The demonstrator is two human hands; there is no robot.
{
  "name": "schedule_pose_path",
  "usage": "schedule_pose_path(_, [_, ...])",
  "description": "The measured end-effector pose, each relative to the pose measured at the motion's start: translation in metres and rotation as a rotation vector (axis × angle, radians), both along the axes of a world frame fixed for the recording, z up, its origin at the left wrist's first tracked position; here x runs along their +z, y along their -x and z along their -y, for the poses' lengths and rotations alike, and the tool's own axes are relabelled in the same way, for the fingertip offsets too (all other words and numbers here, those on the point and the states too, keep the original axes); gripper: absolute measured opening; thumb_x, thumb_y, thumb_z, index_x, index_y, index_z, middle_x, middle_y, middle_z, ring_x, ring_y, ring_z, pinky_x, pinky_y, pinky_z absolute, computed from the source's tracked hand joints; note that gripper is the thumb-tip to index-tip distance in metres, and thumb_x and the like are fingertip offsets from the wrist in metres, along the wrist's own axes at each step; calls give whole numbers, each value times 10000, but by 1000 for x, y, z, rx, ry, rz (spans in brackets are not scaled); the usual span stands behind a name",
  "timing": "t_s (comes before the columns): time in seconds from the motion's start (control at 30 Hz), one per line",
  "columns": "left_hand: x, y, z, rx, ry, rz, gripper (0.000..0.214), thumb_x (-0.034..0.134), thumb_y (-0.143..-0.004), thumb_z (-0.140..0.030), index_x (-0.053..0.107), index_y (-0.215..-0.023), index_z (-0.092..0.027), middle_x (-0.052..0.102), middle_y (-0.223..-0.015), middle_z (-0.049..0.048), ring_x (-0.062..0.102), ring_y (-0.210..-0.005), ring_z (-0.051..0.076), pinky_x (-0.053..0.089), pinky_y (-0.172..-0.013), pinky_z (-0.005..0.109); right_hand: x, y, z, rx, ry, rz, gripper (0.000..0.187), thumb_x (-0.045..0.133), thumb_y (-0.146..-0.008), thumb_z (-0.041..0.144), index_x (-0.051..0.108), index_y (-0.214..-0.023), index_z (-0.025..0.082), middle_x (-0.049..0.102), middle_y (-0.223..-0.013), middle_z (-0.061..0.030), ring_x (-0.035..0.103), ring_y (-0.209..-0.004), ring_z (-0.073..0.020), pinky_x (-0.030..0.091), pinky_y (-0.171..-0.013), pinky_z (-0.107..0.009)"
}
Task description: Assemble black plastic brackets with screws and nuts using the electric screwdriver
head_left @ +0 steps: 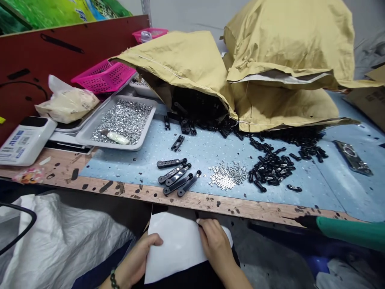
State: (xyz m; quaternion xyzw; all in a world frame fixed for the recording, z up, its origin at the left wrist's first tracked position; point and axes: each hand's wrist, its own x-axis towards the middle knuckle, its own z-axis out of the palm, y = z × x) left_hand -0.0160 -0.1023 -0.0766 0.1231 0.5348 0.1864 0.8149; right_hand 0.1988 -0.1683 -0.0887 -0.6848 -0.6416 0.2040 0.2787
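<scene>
A white sheet [176, 245], like paper or thin plastic, lies over the lap below the table edge. My left hand [141, 255] grips its left side, thumb on top. My right hand [215, 243] is closed at the sheet's upper right, fingertips pinched by its edge; a small dark bit shows there, too small to name. On the table just beyond lie several black lever-shaped parts [177, 176]. Right of them is a pile of small silver washers [222, 178] and screws [239, 172], then a heap of small black parts [272, 168].
Brown paper sacks [186, 60] stand at the back, one spilling black parts. At left are a tray of silver nuts [124, 118], a pink basket [105, 76] and a white box-like device [25, 140]. A green-handled tool [349, 233] juts in from the right; a packaged phone-like item [351, 156] lies beyond.
</scene>
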Motion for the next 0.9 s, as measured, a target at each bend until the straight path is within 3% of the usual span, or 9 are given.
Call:
schedule_pose_path(0.1, [1,23,-6,-130,-353,-159,306,609,-776,-312,536,-1045,-184,657,-1031,67,633,-970,263,506,-796,344,19,-2,5,-97,78,-401,135,461,-928,299,569,-958,224,625,-856,-66,610,-809,-211,503,-712,-313])
schedule_pose_path(0.23, [10,48,-9,-184,-942,-786,427,594,-806,-402,472,-1174,-225,548,-1187,94,562,-1064,288,486,-837,403,49,-3,-12,-229,164,-841,253,523,-894,426,520,-1046,224,599,-886,-68,607,-816,-203,508,-709,-303])
schedule_pose_path(0.3, [24,48,-12,-244,-1268,-967,388,557,-844,-330,476,-1212,-238,539,-1182,87,523,-1098,279,447,-894,417,65,-3,-36,-193,153,-910,304,611,-840,417,513,-1054,224,581,-890,-63,597,-824,-195,506,-714,-298])
schedule_pose_path(0.37, [43,38,-21,-296,-1573,-996,348,521,-865,-222,494,-1212,-231,557,-1162,82,505,-1110,259,407,-935,401,80,-4,-68,-146,127,-916,314,673,-791,383,518,-1011,221,563,-846,-42,584,-787,-175,499,-672,-272])
schedule_pose_path(0.43, [60,22,-34,-369,-1754,-1033,394,504,-864,-142,490,-1251,-213,575,-1188,84,492,-1128,251,363,-964,392,94,-4,-104,-81,137,-915,284,678,-774,373,528,-956,214,547,-770,-15,561,-695,-151,472,-582,-243])
schedule_pose_path(0.53, [73,2,-56,-464,-1821,-1129,391,499,-874,-150,519,-1262,-191,592,-1241,75,488,-1139,262,301,-959,403,108,-2,-153,47,255,-857,199,637,-769,354,562,-855,191,544,-647,11,526,-583,-128,432,-526,-236])
schedule_pose_path(0.63, [75,-6,-68,-484,-1800,-1186,320,468,-901,-187,584,-1199,-195,624,-1229,52,512,-1118,256,256,-941,405,112,4,-183,156,397,-720,131,586,-768,302,594,-805,176,538,-558,26,498,-518,-115,410,-520,-238])
schedule_pose_path(0.9, [72,-1,-71,-518,-1809,-1162,319,451,-910,-187,595,-1195,-193,620,-1246,27,525,-1116,227,239,-936,379,100,16,-205,252,473,-459,110,529,-755,257,605,-744,179,535,-548,24,522,-497,-122,405,-516,-237])
